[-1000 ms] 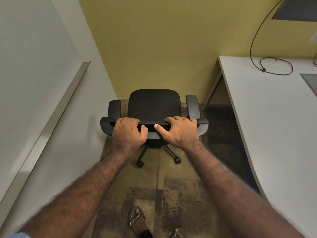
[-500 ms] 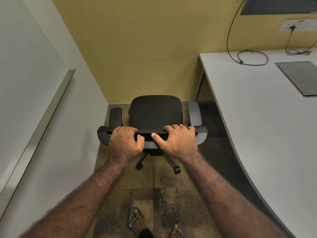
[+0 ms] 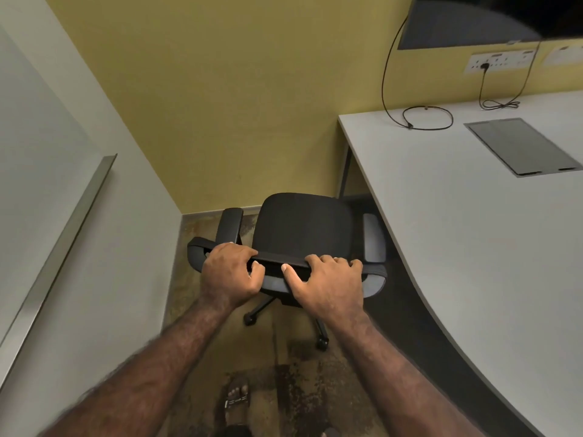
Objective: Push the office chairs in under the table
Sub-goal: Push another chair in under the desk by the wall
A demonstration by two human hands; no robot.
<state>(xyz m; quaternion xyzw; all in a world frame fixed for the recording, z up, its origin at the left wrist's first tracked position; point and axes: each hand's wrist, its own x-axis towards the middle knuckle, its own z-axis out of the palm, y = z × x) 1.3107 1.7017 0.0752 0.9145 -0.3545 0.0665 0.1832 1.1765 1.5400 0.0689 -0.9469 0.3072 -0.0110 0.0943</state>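
Observation:
A black office chair on castors stands in the room's corner, seen from above and behind. Its right armrest lies right at the curved edge of the white table. My left hand grips the top of the backrest towards its left end, fingers curled over the rim. My right hand grips the same rim further right, thumb stretched along the back. The chair's base is mostly hidden under the seat; two castors show.
A yellow wall closes the far side and a grey wall with a metal strip runs along the left. On the table lie a coiled black cable and a grey flap panel. My sandalled foot stands on patterned carpet.
The chair has turned and rolled right, so its right armrest now meets the table's edge. The view has swung right, showing more table and a wall socket. Both hands keep their grip.

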